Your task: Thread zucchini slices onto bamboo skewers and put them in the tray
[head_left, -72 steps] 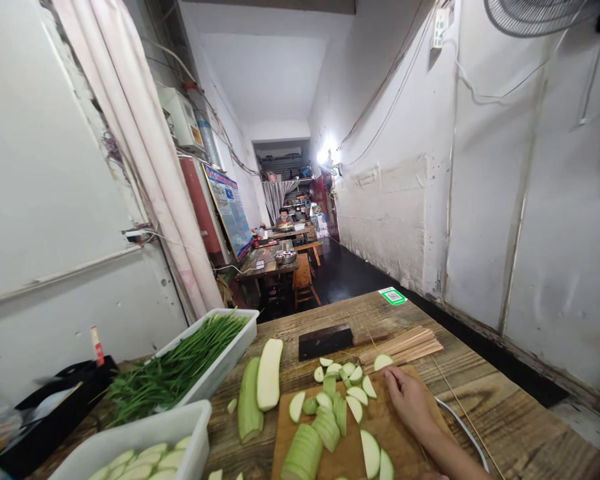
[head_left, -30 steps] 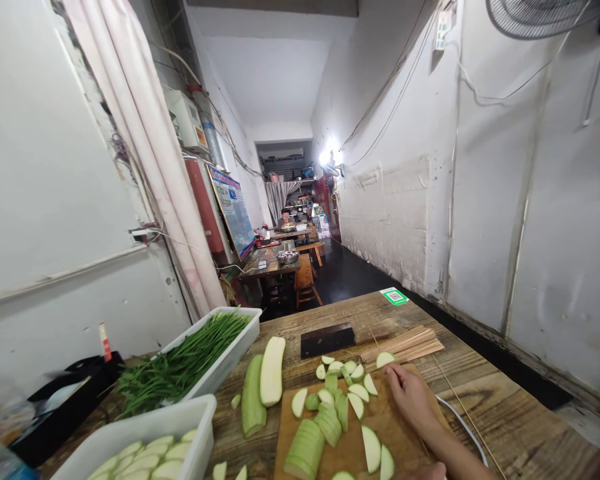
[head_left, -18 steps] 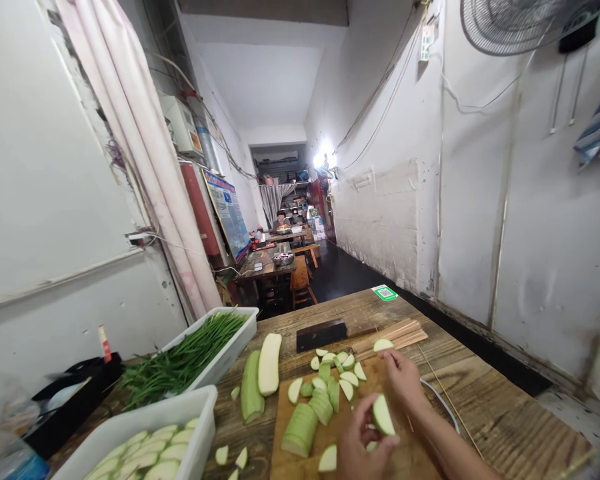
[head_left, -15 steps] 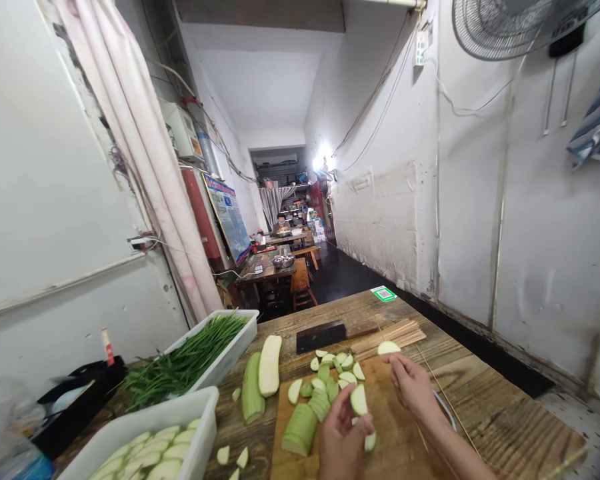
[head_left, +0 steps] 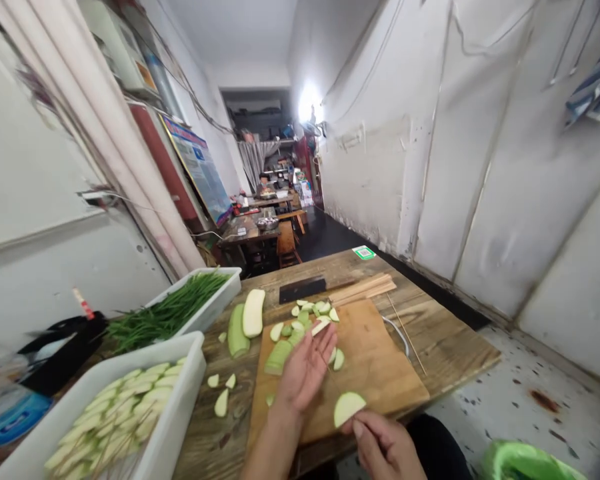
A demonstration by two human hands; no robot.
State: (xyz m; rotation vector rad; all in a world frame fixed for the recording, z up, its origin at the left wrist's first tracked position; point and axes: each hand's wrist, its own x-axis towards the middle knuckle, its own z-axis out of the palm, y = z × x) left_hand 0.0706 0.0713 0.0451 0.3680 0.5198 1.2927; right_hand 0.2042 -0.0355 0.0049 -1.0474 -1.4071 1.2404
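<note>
My left hand (head_left: pixel 307 370) is palm up over the cutting board (head_left: pixel 375 360), its fingers stretched out. A pale zucchini slice (head_left: pixel 321 326) shows at its fingertips; whether the hand touches it I cannot tell. Low at the board's front edge, my right hand (head_left: pixel 387 445) is closed in a pinch by a half-round zucchini slice (head_left: pixel 349 408) with green skin. Any stick inside that slice is hidden. Left of my left hand lies a row of cut zucchini (head_left: pixel 277 359), with loose slices (head_left: pixel 300 313) behind it. Two peeled zucchini pieces (head_left: pixel 253 313) lie left of the board.
A white tray (head_left: pixel 193 373) of skewered slices stands at left, with a tray of green chives (head_left: pixel 180 307) behind. Wooden skewers (head_left: pixel 365 288) and a dark block (head_left: pixel 303 289) lie beyond the board. A green bin (head_left: pixel 525 460) is on the floor at lower right.
The view has tilted down and right. My right hand has come down toward the board's near edge with a slice. My left hand has unfolded from its grip to palm up.
</note>
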